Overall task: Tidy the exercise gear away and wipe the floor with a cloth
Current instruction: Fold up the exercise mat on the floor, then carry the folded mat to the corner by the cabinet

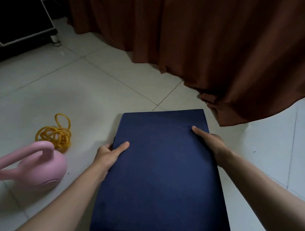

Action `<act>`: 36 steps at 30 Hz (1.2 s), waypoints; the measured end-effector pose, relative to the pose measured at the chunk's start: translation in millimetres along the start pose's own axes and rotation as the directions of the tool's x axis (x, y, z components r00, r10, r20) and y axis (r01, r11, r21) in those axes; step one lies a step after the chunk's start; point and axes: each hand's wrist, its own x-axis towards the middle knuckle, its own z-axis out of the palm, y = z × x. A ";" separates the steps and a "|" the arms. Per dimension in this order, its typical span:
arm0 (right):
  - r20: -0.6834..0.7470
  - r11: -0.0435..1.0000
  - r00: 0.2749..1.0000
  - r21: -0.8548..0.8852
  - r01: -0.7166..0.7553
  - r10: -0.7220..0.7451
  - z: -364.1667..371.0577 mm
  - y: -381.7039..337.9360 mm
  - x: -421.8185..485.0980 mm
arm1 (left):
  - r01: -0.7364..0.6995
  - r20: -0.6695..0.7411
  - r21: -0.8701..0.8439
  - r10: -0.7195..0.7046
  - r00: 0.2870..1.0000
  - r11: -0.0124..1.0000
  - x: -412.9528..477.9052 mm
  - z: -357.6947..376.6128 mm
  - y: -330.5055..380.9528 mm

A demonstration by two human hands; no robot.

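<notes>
While both hands clasp its long edges, the folded navy mat (159, 168) lies centre-frame over the tiled floor (111, 82). The left hand (109, 154) has its grip on the left edge and the right hand (209, 142) on the right, thumbs on top. A pink kettlebell (50, 166) and a tangled yellow band (55, 134) lie leftward. Open tiles run ahead to the brown curtain (215, 41), whose hem nears the mat's far right corner.

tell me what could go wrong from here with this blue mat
The mat is held only at its side edges by the left hand and right hand; it may sag or slip.
The pink kettlebell and tangled yellow cord lie close on the left, a likely trip hazard.
The brown curtain pools on the floor just ahead and could catch the mat.
</notes>
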 end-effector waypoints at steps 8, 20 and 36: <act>0.297 0.983 0.937 -0.047 -0.178 0.184 -27.2 25.5 -24.8 | 0.052 0.200 0.161 -0.084 0.976 0.986 -1.3 -5.5 -2.2; 0.201 0.980 0.976 -0.192 -0.041 0.080 -31.1 72.9 -25.5 | 0.056 0.056 0.202 -0.068 0.996 0.978 -33.5 -1.4 -24.9; -0.118 0.910 0.990 -0.414 0.022 -0.078 -17.6 97.0 -9.5 | -0.012 -0.176 0.680 0.180 0.968 0.733 -29.8 19.6 -37.1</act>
